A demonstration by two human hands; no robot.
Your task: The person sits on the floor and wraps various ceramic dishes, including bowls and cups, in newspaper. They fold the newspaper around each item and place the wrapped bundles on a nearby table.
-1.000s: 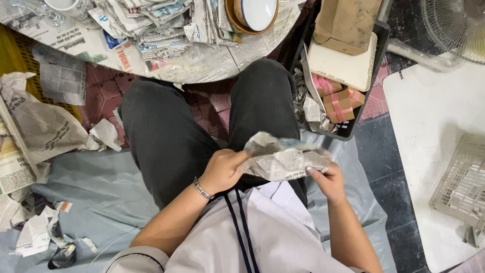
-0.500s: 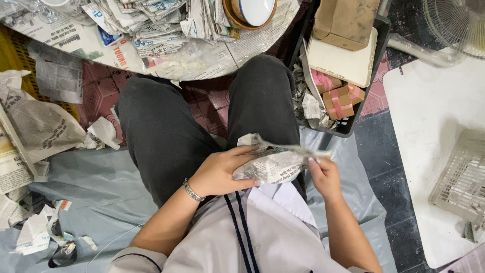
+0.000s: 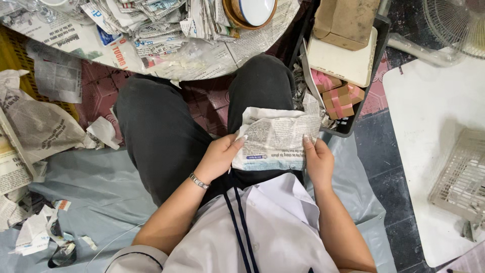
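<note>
Floor: grey sheet (image 3: 76,187), paper scraps | newspaper bundle (image 3: 277,139) over lap | left hand (image 3: 218,157), right hand (image 3: 317,161) fingers pinching its sides | wrap looks mostly closed, edges loose

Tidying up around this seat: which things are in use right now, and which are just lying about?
In use: newspaper bundle, left hand, right hand.

Lying about: newspaper pile, bowl, crate, pink blocks, basket, fan.
</note>
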